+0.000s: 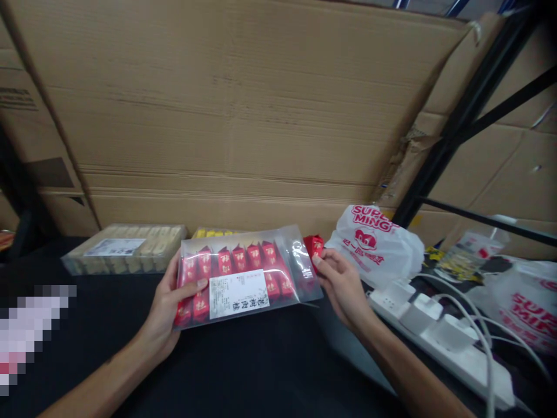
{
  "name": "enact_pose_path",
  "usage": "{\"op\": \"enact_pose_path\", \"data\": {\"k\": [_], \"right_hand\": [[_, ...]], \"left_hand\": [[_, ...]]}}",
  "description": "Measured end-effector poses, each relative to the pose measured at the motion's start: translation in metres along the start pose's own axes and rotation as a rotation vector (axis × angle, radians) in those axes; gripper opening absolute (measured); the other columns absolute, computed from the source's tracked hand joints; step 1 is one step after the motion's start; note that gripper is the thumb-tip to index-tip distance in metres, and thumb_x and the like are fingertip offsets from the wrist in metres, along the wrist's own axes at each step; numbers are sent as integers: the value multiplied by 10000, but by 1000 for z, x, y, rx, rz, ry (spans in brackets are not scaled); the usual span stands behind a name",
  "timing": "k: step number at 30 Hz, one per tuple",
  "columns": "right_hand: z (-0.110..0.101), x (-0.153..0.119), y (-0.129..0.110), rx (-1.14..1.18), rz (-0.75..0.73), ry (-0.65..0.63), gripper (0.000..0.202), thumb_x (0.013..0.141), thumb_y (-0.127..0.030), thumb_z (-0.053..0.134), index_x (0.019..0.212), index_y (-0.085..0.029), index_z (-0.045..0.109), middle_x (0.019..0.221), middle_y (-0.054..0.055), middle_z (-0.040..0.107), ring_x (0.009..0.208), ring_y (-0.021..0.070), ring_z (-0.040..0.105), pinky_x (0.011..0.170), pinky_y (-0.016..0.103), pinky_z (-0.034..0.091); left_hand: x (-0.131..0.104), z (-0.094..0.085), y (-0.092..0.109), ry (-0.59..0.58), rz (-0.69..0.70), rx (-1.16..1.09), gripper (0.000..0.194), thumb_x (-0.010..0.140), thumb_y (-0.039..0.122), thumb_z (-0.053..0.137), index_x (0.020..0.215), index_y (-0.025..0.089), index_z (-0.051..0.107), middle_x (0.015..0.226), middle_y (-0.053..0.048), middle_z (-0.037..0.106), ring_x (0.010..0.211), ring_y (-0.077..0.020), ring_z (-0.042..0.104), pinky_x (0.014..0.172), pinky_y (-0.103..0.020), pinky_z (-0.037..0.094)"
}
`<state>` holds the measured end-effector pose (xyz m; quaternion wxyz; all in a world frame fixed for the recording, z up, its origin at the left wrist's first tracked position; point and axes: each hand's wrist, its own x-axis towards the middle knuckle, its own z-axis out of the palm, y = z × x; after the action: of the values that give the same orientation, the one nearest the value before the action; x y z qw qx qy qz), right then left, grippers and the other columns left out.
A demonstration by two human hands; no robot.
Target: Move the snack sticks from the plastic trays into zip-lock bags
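Note:
My left hand (172,296) grips the left end of a clear plastic box (289,255), thumb on its front face. Rows of small red packets (224,261) with gold characters fill most of the box, and a white printed label (239,294) covers part of them. The box is held tilted above the black table, its right end toward my right hand (342,278). Between the thumb and fingers of that hand is a single red packet (317,247), just beside the box's right end. Whether it touches the box I cannot tell.
A clear box of beige packets (126,247) lies at the back left, and something yellow (215,233) shows behind my box. To the right are a white plastic bag (376,247), a power strip (444,339) with plugs and cables, and a clear cup (470,252). Cardboard (226,116) stands behind.

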<state>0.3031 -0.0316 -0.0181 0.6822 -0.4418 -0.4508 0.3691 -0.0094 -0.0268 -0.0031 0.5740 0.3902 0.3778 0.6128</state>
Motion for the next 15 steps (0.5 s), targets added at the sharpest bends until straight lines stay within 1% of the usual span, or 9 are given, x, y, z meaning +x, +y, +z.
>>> {"op": "enact_pose_path", "data": {"k": [3, 5, 7, 8, 9, 10, 12, 13, 15], "right_hand": [[17, -17, 5, -26, 59, -129, 315, 832, -526, 789, 874, -221, 718, 861, 21, 712, 740, 179, 648, 652, 282, 520], [21, -23, 6, 7, 116, -222, 424, 916, -628, 651, 938, -222, 769, 938, 66, 757, 832, 225, 701, 747, 342, 556], [20, -25, 3, 86, 172, -342, 581, 972, -714, 474, 1063, -236, 793, 1079, 108, 779, 991, 283, 727, 896, 438, 560], [20, -26, 2, 106, 177, -406, 597, 979, -716, 452, 1142, -249, 786, 1153, 115, 773, 1070, 301, 719, 964, 478, 542], [19, -27, 0, 103, 162, -462, 560, 975, -692, 494, 1218, -266, 766, 1220, 111, 759, 1138, 311, 702, 1018, 503, 519], [18, -27, -1, 87, 130, -495, 505, 956, -642, 583, 1281, -288, 738, 1275, 100, 742, 1188, 314, 683, 1052, 515, 503], [18, -28, -1, 52, 58, -491, 506, 886, -504, 755, 1358, -337, 685, 1341, 71, 716, 1234, 312, 664, 1070, 522, 505], [18, -28, -1, 40, 27, -461, 524, 865, -458, 790, 1366, -351, 678, 1353, 61, 711, 1235, 310, 666, 1066, 522, 517], [16, -27, -4, -5, -48, -379, 473, 888, -425, 772, 1348, -347, 692, 1354, 56, 712, 1223, 302, 679, 1061, 516, 533]], "left_hand": [[-1, 0, -2, -16, -11, 9, 1073, 593, 93, 904, 1543, 301, 451, 1250, -132, 734, 864, -324, 786, 698, -362, 674], [-2, 0, -3, 1, -3, 5, 1072, 597, 102, 902, 1546, 304, 444, 1258, -131, 728, 895, -332, 782, 719, -372, 674], [-3, 0, -4, 31, 14, 0, 1058, 608, 134, 911, 1542, 311, 447, 1303, -131, 705, 961, -341, 770, 755, -377, 672], [-4, 1, -5, 45, 22, -3, 1056, 614, 151, 917, 1542, 322, 444, 1337, -128, 688, 1007, -345, 760, 778, -379, 669], [-5, 1, -5, 56, 26, -4, 1056, 621, 167, 920, 1544, 336, 436, 1371, -122, 668, 1055, -348, 745, 801, -379, 664], [-6, 2, -6, 62, 29, -4, 1055, 631, 183, 922, 1546, 350, 425, 1402, -115, 648, 1103, -351, 727, 822, -379, 659], [-7, 3, -7, 59, 34, -1, 1044, 652, 215, 920, 1546, 370, 404, 1438, -102, 620, 1169, -355, 696, 850, -387, 650], [-7, 3, -7, 51, 43, 4, 1030, 659, 230, 919, 1539, 369, 401, 1436, -98, 619, 1185, -355, 687, 862, -394, 645], [-4, 1, -8, 26, 84, 32, 985, 663, 257, 924, 1502, 347, 415, 1377, -89, 650, 1189, -346, 682, 890, -401, 631]]}}
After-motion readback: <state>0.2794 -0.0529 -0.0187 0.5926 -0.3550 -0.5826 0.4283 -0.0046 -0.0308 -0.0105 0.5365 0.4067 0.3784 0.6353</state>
